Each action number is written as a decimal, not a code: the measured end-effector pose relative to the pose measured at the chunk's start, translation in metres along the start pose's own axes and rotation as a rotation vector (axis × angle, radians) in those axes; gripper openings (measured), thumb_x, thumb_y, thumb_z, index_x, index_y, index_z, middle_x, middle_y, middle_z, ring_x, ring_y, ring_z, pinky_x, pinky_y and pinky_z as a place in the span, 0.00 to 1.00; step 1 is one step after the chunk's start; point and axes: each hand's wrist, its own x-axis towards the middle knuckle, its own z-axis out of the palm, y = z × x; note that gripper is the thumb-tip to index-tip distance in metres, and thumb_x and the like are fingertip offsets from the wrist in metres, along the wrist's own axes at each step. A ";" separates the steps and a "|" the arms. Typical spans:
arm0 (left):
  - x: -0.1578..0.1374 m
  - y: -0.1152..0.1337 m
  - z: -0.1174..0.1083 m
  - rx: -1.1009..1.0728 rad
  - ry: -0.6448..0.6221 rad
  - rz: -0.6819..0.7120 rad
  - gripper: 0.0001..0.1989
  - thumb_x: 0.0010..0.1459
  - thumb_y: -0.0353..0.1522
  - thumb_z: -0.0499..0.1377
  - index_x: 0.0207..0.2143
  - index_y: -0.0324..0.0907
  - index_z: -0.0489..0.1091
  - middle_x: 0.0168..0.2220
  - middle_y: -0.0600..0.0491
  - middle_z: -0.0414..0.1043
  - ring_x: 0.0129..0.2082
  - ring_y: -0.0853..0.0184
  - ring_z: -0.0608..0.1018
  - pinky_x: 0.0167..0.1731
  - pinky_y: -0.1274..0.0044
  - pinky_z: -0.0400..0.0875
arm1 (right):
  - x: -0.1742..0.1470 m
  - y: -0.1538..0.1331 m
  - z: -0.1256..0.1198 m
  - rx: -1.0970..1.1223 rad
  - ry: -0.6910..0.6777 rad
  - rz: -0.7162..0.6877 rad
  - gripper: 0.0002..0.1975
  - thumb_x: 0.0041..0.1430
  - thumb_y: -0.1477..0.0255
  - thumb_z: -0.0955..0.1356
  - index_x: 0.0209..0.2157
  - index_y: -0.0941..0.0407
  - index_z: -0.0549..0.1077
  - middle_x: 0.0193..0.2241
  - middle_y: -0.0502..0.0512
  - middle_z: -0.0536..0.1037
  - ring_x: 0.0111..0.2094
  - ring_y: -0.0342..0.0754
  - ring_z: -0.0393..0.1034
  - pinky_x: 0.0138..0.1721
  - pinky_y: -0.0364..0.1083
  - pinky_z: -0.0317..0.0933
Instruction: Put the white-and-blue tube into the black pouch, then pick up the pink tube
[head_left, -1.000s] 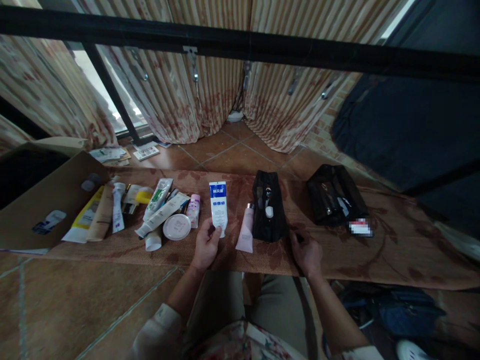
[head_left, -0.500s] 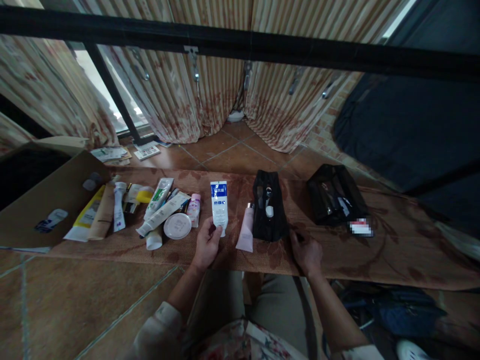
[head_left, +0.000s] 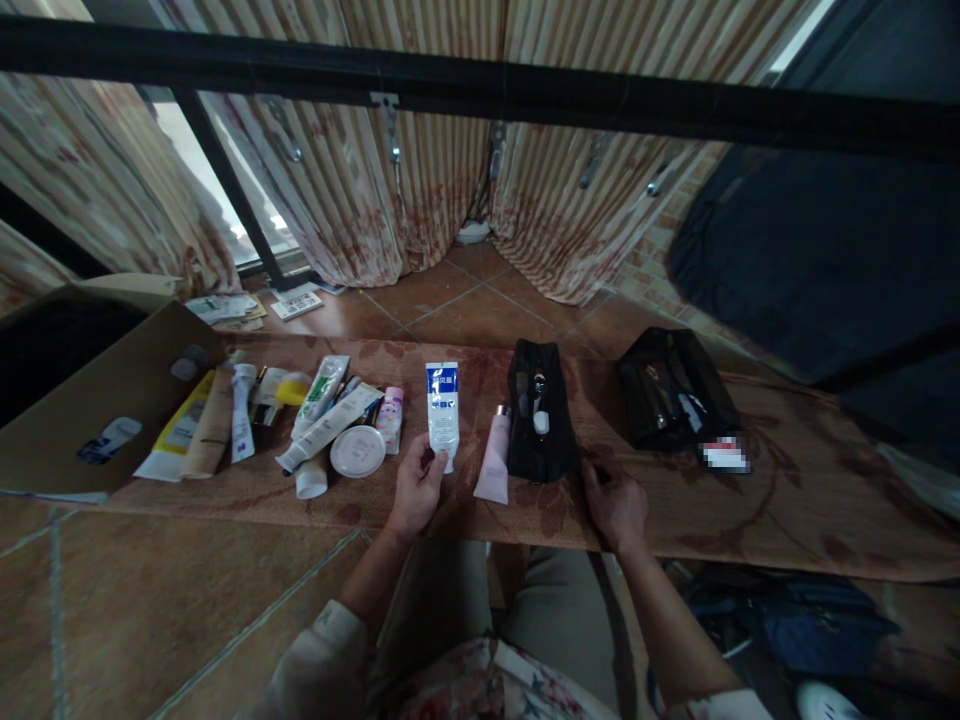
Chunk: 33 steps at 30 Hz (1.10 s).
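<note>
My left hand (head_left: 418, 490) pinches the lower end of a blue-and-white squeeze tube (head_left: 443, 405), which is tilted up with its printed face towards me. Just right of it, a pale pink tube (head_left: 493, 460) lies against a black mesh pouch (head_left: 555, 440). Through the pouch's see-through panel I can make out a few small items, one of them white. At the pouch's lower right corner is my right hand (head_left: 619, 505), its fingers curled and closed on the edge; the fingertips are partly hidden.
To the left lies a group of several tubes, with a round white-lidded jar (head_left: 358, 452) and a pink bottle (head_left: 390, 420). A cardboard box (head_left: 172, 390) stands at the far left. A second black mesh pouch (head_left: 637, 400) sits to the right on the brown table runner (head_left: 810, 480).
The view has shifted very slightly. Both hands keep their places, the left on the tube and the right at the pouch corner.
</note>
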 end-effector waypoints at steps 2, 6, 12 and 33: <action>0.000 -0.001 0.000 -0.002 -0.004 -0.003 0.13 0.56 0.36 0.58 0.43 0.40 0.67 0.39 0.50 0.73 0.38 0.65 0.74 0.40 0.74 0.70 | 0.000 0.000 0.000 0.001 0.001 -0.003 0.19 0.60 0.58 0.62 0.38 0.55 0.79 0.29 0.57 0.79 0.29 0.48 0.70 0.28 0.43 0.50; 0.001 -0.003 -0.001 -0.010 -0.008 0.000 0.14 0.57 0.36 0.58 0.43 0.40 0.67 0.39 0.50 0.72 0.37 0.66 0.75 0.38 0.74 0.70 | 0.000 0.000 0.000 -0.015 -0.016 0.013 0.19 0.60 0.58 0.62 0.38 0.55 0.79 0.29 0.57 0.79 0.28 0.48 0.70 0.28 0.43 0.50; 0.000 -0.006 -0.001 0.008 -0.020 0.016 0.13 0.58 0.36 0.57 0.44 0.40 0.66 0.39 0.50 0.72 0.38 0.66 0.74 0.37 0.75 0.69 | 0.001 0.001 0.002 -0.037 -0.024 0.012 0.20 0.60 0.57 0.62 0.40 0.55 0.78 0.29 0.59 0.79 0.30 0.49 0.70 0.28 0.43 0.50; -0.001 -0.001 0.001 0.001 -0.008 0.012 0.13 0.57 0.37 0.57 0.43 0.40 0.67 0.36 0.51 0.72 0.35 0.67 0.74 0.35 0.76 0.69 | 0.000 -0.001 -0.001 -0.013 -0.011 0.004 0.20 0.60 0.58 0.62 0.40 0.55 0.78 0.29 0.58 0.78 0.28 0.48 0.70 0.27 0.43 0.49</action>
